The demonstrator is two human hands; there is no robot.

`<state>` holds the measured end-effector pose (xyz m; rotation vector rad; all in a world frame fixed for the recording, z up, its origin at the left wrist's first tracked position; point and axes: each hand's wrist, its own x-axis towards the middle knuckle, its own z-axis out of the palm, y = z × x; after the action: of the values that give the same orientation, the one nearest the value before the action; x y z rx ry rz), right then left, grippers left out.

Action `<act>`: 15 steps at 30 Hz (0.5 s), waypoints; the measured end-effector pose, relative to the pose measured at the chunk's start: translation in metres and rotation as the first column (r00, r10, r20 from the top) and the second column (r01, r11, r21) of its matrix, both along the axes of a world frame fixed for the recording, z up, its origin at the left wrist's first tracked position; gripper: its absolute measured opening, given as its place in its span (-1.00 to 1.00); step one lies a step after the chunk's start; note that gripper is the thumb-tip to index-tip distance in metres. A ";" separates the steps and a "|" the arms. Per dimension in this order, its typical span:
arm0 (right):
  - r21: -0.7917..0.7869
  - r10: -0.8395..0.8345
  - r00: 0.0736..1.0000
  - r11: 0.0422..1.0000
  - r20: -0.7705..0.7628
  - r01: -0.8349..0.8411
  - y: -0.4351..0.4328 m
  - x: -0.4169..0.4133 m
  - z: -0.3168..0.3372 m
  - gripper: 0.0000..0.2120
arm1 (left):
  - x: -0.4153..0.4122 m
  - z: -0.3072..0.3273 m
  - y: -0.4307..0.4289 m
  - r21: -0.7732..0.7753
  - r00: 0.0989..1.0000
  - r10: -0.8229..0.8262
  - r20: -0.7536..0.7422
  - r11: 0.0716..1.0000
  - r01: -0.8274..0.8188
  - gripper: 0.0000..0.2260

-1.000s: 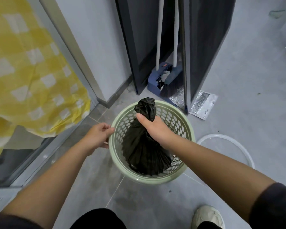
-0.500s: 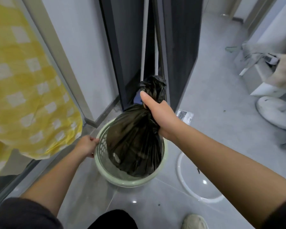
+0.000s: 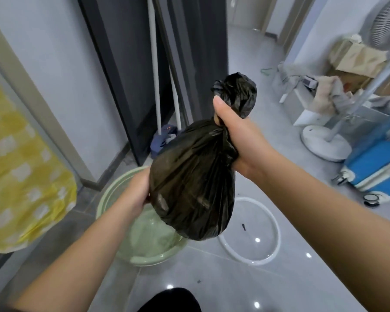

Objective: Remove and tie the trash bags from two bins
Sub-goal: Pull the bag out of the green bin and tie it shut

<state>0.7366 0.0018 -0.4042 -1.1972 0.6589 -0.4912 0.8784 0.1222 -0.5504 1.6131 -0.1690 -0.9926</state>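
Note:
A full black trash bag (image 3: 191, 181) hangs in the air above the pale green bin (image 3: 113, 190), clear of its rim. My right hand (image 3: 236, 134) is shut on the bag's twisted neck, with the bunched top sticking out above my fist. My left hand (image 3: 137, 190) rests against the bag's left side, just over the bin's rim; the bag hides its fingertips. The bin stands on the grey tiled floor and looks bare inside.
A white ring (image 3: 273, 235) lies on the floor right of the bin. Behind stand a dark door frame (image 3: 113, 70) and a blue dustpan (image 3: 164, 140) with white handles. Yellow checked cloth (image 3: 20, 181) hangs left. A fan base (image 3: 324, 143) and blue box (image 3: 374, 163) sit right.
My right hand has lifted the black bag up out of the green bin. My left hand left the bin's rim and came up against the bag's side. The view tilted up.

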 end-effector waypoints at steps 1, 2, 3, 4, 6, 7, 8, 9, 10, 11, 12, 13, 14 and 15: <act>-0.003 -0.027 1.000 1.000 0.003 0.027 -0.004 -0.007 0.000 -0.73 | -0.009 -0.002 -0.009 -0.007 0.999 -0.042 -0.026 0.999 0.042 -0.73; -0.003 -0.053 0.999 0.999 0.010 0.053 -0.009 -0.014 0.001 -0.71 | -0.017 -0.005 -0.018 -0.016 0.996 -0.080 -0.043 0.997 0.079 -0.69; 0.004 -0.076 0.997 0.997 0.021 0.076 -0.015 -0.022 0.001 -0.70 | -0.025 -0.008 -0.026 -0.025 0.992 -0.113 -0.060 0.993 0.112 -0.65; 0.014 -0.105 0.994 0.994 0.027 0.105 -0.020 -0.030 0.001 -0.71 | -0.035 -0.011 -0.036 -0.038 0.986 -0.147 -0.085 0.989 0.144 -0.62; 0.019 -0.168 0.985 0.986 0.040 0.167 -0.031 -0.050 -0.001 -0.72 | -0.053 -0.018 -0.054 -0.061 0.968 -0.223 -0.117 0.974 0.217 -0.61; 0.020 -0.200 0.979 0.980 0.048 0.200 -0.038 -0.061 -0.005 -0.70 | -0.063 -0.023 -0.063 -0.069 0.956 -0.267 -0.124 0.963 0.260 -0.62; 0.023 -0.228 0.973 0.974 0.043 0.227 -0.044 -0.072 -0.010 -0.68 | -0.074 -0.027 -0.073 -0.067 0.945 -0.297 -0.134 0.955 0.290 -0.62; 0.026 -0.250 0.968 0.968 0.032 0.250 -0.050 -0.083 -0.017 -0.67 | -0.084 -0.033 -0.081 -0.058 0.936 -0.323 -0.138 0.946 0.318 -0.63; 0.038 -0.269 0.963 0.963 0.020 0.268 -0.056 -0.095 -0.026 -0.67 | -0.095 -0.038 -0.090 -0.042 0.928 -0.346 -0.140 0.938 0.343 -0.64; 0.063 -0.284 0.959 0.957 0.009 0.282 -0.063 -0.106 -0.037 -0.67 | -0.104 -0.045 -0.098 -0.023 0.917 -0.370 -0.149 0.928 0.371 -0.64; 0.097 -0.297 0.955 0.950 -0.008 0.296 -0.069 -0.117 -0.050 -0.68 | -0.113 -0.052 -0.107 0.000 0.903 -0.395 -0.168 0.916 0.401 -0.64; 0.130 -0.313 0.949 0.940 -0.032 0.315 -0.075 -0.127 -0.064 -0.70 | -0.122 -0.061 -0.116 0.024 0.888 -0.419 -0.191 0.902 0.431 -0.63; 0.158 -0.336 0.940 0.927 -0.059 0.341 -0.082 -0.137 -0.080 -0.71 | -0.130 -0.070 -0.124 0.038 0.872 -0.438 -0.216 0.889 0.456 -0.61; 0.181 -0.355 0.931 0.913 -0.083 0.365 -0.089 -0.147 -0.097 -0.72 | -0.138 -0.082 -0.131 0.049 0.859 -0.454 -0.239 0.877 0.477 -0.60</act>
<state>0.5901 -0.0874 -0.5008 -0.9067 0.9566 -0.6914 0.7409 -0.0089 -0.6321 1.5755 -0.3741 -1.5723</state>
